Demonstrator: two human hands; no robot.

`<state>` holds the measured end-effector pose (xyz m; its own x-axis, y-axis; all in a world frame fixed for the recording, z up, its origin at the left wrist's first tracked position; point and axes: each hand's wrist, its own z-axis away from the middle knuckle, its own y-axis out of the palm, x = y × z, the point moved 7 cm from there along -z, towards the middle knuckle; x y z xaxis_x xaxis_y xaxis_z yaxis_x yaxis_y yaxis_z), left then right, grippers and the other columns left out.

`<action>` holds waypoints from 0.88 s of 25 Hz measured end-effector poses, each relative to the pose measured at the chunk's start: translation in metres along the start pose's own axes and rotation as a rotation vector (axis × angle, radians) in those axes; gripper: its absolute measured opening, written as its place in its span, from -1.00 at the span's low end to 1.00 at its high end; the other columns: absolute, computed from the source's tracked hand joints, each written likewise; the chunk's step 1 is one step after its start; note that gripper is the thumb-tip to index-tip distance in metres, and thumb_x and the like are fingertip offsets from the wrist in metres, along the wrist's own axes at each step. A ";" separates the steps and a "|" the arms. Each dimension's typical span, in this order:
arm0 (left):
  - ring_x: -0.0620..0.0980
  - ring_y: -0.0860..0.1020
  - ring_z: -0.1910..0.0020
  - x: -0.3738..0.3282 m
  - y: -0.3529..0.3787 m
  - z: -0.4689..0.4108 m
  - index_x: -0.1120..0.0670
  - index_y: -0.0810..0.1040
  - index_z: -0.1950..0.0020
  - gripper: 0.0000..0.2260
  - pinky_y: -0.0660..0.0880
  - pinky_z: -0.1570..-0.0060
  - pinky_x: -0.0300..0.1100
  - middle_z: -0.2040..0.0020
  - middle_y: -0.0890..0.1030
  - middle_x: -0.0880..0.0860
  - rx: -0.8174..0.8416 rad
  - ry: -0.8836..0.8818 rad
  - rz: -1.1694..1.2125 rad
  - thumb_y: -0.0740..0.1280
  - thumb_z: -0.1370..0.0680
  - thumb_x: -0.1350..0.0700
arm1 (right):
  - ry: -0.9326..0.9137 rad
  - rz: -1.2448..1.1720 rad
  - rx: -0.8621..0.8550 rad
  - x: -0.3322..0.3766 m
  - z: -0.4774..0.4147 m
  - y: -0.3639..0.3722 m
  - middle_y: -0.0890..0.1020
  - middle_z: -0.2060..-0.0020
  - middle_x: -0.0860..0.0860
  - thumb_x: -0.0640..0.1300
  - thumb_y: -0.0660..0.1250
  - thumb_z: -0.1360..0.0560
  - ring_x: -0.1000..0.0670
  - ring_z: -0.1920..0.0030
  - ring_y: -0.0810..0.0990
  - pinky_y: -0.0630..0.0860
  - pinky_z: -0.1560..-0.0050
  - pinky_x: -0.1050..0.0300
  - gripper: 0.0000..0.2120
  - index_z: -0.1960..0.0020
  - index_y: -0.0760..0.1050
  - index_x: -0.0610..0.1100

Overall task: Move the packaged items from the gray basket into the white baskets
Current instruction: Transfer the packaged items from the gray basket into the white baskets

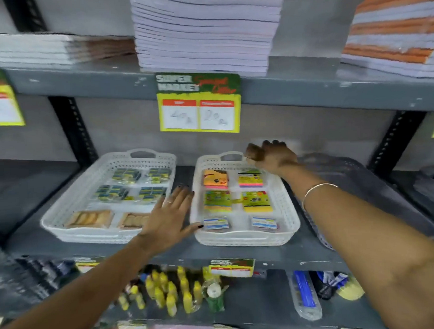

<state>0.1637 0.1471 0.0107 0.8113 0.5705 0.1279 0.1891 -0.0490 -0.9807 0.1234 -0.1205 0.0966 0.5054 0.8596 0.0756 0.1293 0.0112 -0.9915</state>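
Observation:
Two white baskets stand side by side on the middle shelf. The left white basket (64, 220) holds several packets of small yellow-blue items and two brown packets at its front. The right white basket (288, 218) holds several colourful sticky-note packs. A gray basket (361, 183) lies to the right, partly behind my right arm; its contents are blurred. My left hand (171, 216) is flat and open, resting between the two white baskets. My right hand (273, 157) is above the far corner of the right white basket, closed on a small brown packet (254, 151).
A gray shelf above carries stacks of notebooks (205, 33) and a yellow price sign (198, 103). The shelf below holds small yellow bottles (166, 291) and packaged pens (303, 292). Black slotted uprights (72, 128) stand behind the baskets.

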 end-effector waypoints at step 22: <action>0.15 -0.03 -0.52 0.136 0.026 0.088 0.01 0.18 -0.48 -0.37 -0.02 -0.44 0.20 -0.55 0.05 0.07 0.063 -0.478 0.018 -0.03 -0.52 -0.32 | -0.422 -0.058 0.360 0.305 0.049 0.119 0.59 -0.17 -0.20 0.20 0.33 -0.42 -0.20 -0.18 0.56 0.49 -0.07 0.06 -0.45 -0.14 0.52 -0.24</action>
<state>0.2298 0.2955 -0.0107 0.4659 0.8838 0.0434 0.1314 -0.0206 -0.9911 0.2509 0.1685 -0.0035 0.1112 0.9815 0.1556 -0.1904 0.1748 -0.9660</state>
